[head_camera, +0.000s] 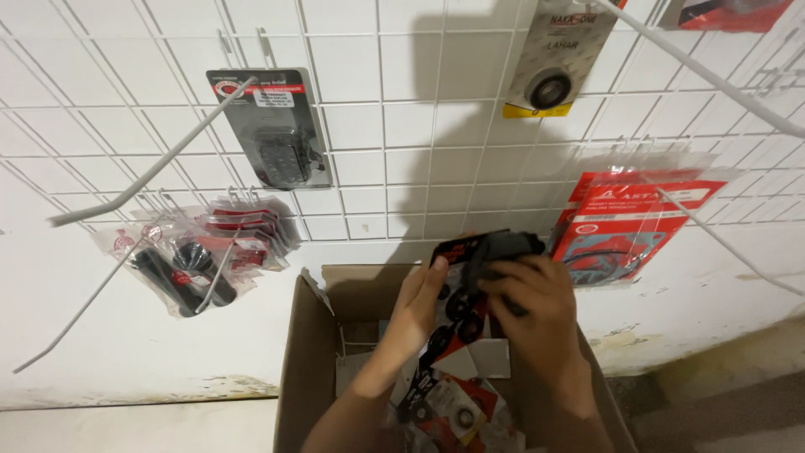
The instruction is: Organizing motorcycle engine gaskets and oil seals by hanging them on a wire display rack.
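Both my hands are raised over an open cardboard box (298, 352). My right hand (541, 306) grips a small black part in a clear packet with a red and black card (490, 247). My left hand (419, 306) holds the same packet from the left side, thumb on its edge. Below them the box holds several more packets of black rings and seals on red and white cards (449, 403).
A white wire grid panel (377, 126) covers the wall, with long bare hooks (142, 180) sticking out. Hanging on it are a black blister pack (277, 126), bagged black tubes (180, 273), a bearing card (553, 59) and red gasket packets (625, 226).
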